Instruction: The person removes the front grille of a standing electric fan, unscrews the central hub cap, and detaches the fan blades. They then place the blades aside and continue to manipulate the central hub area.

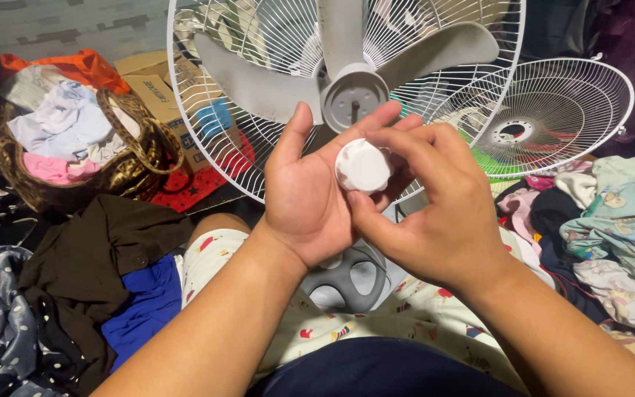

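A small round white plastic cap (362, 166) lies against the palm of my left hand (310, 191), whose fingers point up and are spread. My right hand (435, 206) pinches the cap's rim between thumb and fingers. Just behind both hands stands a fan with a grey hub (353, 94) with a bare spindle, three grey blades and a white wire rear guard (207, 110). Below my hands the fan's grey base (350, 276) rests on my lap.
A detached white front fan guard (553, 117) leans at the right. Clothes are heaped on the right (619, 228) and on the left, beside a woven basket (82, 158) of laundry and a cardboard box (156, 84).
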